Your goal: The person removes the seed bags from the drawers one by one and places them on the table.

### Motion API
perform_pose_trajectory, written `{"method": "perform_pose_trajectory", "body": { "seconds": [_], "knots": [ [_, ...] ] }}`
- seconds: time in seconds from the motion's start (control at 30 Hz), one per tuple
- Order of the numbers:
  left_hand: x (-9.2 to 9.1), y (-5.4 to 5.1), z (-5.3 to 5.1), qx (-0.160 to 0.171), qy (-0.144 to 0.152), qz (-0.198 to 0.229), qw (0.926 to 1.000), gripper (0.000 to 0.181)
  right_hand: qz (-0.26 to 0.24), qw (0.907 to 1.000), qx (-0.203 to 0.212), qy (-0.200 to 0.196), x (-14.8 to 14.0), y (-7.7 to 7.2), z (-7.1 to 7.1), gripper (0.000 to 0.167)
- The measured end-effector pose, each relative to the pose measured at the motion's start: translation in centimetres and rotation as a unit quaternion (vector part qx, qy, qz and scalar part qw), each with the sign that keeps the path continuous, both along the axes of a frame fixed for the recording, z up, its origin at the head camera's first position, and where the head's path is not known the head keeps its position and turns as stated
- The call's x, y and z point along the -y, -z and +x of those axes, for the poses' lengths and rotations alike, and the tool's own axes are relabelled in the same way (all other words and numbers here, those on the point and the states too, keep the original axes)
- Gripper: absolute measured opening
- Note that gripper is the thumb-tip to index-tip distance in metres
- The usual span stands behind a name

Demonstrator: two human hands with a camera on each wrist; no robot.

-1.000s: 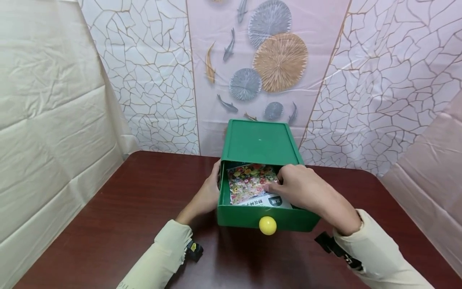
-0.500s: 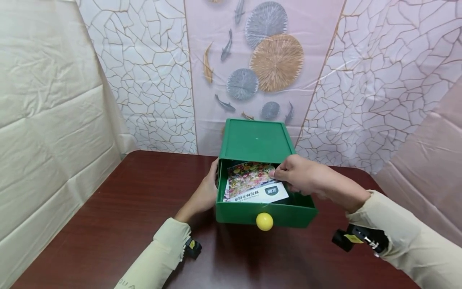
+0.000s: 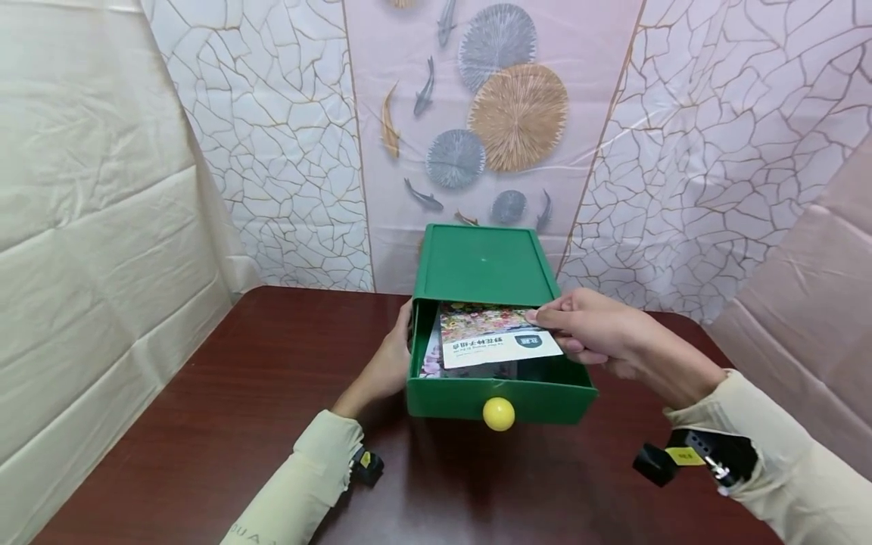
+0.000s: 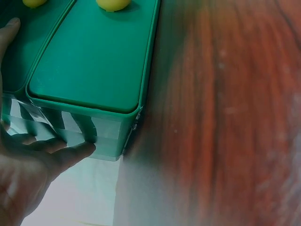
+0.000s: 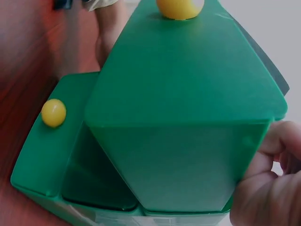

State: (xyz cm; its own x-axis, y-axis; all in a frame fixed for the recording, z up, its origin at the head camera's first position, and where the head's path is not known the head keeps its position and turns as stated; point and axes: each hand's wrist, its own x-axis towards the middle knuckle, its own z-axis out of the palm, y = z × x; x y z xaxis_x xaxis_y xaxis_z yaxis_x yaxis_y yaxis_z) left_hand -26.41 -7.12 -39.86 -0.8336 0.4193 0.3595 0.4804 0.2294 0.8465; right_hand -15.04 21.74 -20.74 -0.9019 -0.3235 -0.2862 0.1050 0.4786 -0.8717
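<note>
patterned cloth (image 3: 279,136) hangs behind the green drawer box (image 3: 485,261). over its pulled-out drawer (image 3: 545,401), the right hand (image 3: 599,329) pinches a flowery seed packet (image 3: 500,348); the left hand (image 3: 390,359), fingers extended, touches the box's left side.

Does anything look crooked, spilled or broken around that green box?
I see nothing spilled or broken. The flower-printed packet lies askew to the open drawer's front, probably because the right hand is pinching its edge. A shiny band, perhaps clear tape, runs along the box's side.
</note>
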Motion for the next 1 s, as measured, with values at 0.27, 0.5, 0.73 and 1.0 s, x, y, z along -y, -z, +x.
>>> {"method": "perform_pose_trajectory", "body": {
  "seconds": [0.27, 0.5, 0.73, 1.0],
  "knots": [
    [0.1, 0.2, -0.1, -0.004, 0.009, 0.001, 1.0, 0.099, -0.039, 0.9992, 0.005, 0.009, -1.1, 0.5, 0.9, 0.038],
    [0.3, 0.0, 0.2, -0.014, 0.014, -0.004, 0.9998, 0.098, -0.07, 0.9974, 0.01, 0.012, -1.9, 1.3, 2.5, 0.04],
    [0.5, -2.3, 2.1, -0.002, 0.03, -0.009, 0.9995, 0.098, -0.083, 0.9964, 0.0, 0.014, -2.5, 2.0, 3.8, 0.04],
    [0.5, -2.1, 1.9, -0.019, 0.032, -0.008, 0.9993, 0.096, -0.134, 0.9908, 0.003, -0.013, -3.9, 2.6, 4.8, 0.033]
  ]
}}
